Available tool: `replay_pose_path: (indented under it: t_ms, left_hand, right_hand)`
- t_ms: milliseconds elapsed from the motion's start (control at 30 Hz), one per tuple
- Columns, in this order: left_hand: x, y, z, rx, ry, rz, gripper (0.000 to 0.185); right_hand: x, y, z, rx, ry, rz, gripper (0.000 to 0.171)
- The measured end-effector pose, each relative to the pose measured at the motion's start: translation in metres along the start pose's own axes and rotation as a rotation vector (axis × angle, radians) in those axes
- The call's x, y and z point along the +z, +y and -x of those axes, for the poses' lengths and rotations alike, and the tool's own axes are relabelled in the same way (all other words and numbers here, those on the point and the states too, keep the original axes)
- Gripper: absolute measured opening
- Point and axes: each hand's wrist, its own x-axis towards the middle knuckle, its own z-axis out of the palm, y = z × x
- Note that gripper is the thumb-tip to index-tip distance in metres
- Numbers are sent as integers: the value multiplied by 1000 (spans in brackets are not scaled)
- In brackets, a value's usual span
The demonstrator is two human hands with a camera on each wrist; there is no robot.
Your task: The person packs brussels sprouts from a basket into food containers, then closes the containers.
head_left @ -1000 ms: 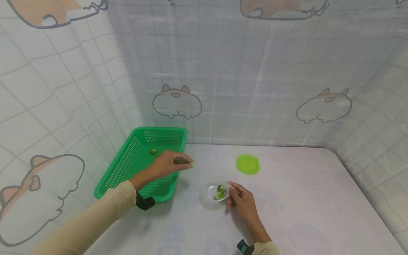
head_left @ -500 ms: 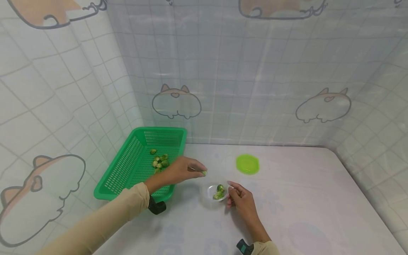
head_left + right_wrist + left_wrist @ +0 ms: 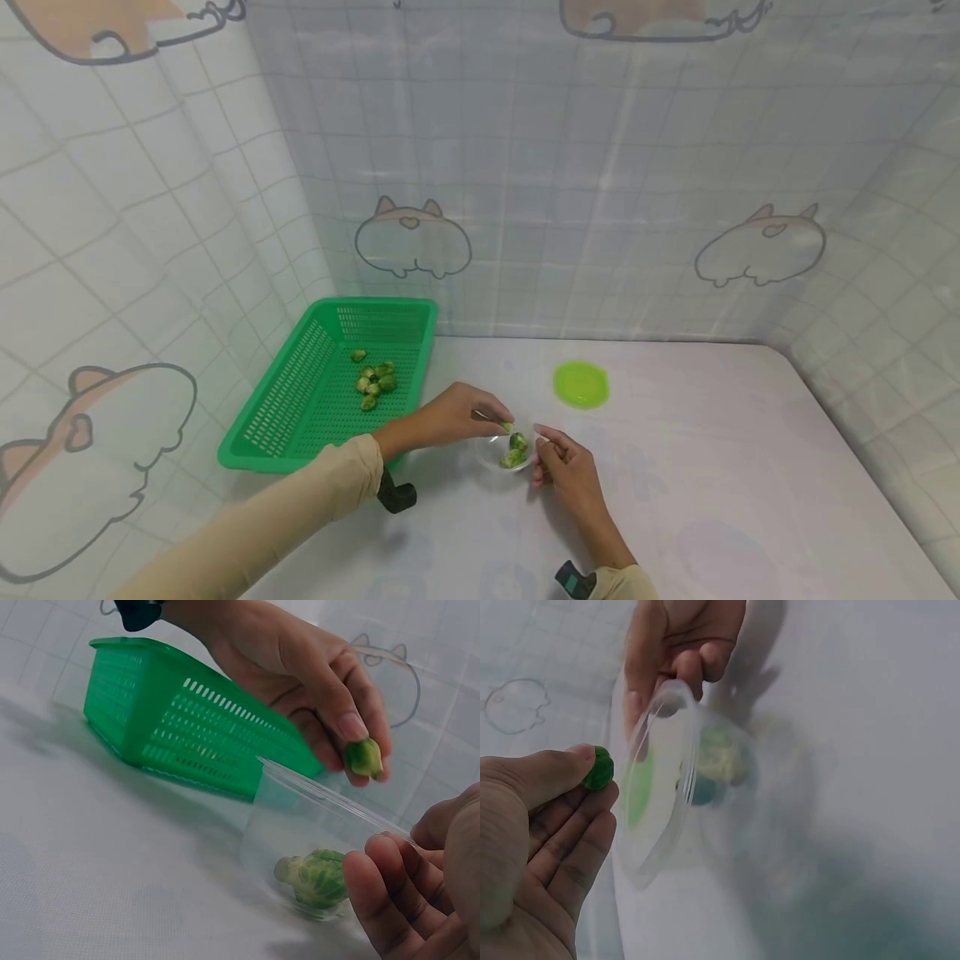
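My left hand (image 3: 457,415) pinches a small green Brussels sprout (image 3: 363,758) between thumb and fingertips. In the right wrist view, that sprout hangs just above the rim of a clear plastic tub (image 3: 259,821). Inside the tub lie a couple of Brussels sprouts (image 3: 513,458) near its right side. My right hand (image 3: 574,477) grips the tub's rim from the right, thumb on top and fingers against the outer wall. Seen from the left wrist, the sprout (image 3: 598,769) is level with the tub's opening.
A green perforated basket (image 3: 322,417) stands at the left, several Brussels sprouts (image 3: 386,382) grouped toward its right side. Behind the tub, a lime-green round lid (image 3: 581,384) lies flat on the white table (image 3: 697,450). Tile-patterned sheeting (image 3: 585,167) encloses the back and sides.
My left hand has carried the sprout rightward and nearer, from beside the basket to over the tub. The basket's sprouts have come into sight. My right hand and the tub stay put.
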Motion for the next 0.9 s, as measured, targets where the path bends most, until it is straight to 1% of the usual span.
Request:
replay_pose_path:
  t_ms: [133, 267, 400, 500, 633, 733, 900]
  left_hand:
    - [12, 3, -8, -25, -16, -35, 21]
    - [24, 2, -15, -25, -22, -52, 18]
    - [32, -2, -20, -20, -25, -88, 15]
    - [36, -3, -21, -12, -28, -115, 15]
    - [39, -3, -20, -24, -25, -121, 15]
    - [41, -3, -21, -37, -25, -127, 15]
    - [43, -2, -21, -38, -22, -163, 17]
  right_hand:
    - [-1, 0, -1, -13, -3, 0, 35]
    - [-1, -1, 0, -18, -8, -6, 34]
    - [-1, -3, 1, -8, -9, -23, 34]
    - [0, -5, 1, 1, -8, -38, 34]
    - [1, -7, 2, 7, -5, -41, 35]
    - [0, -6, 1, 2, -4, -32, 35]
    - [-1, -2, 0, -12, -9, -24, 34]
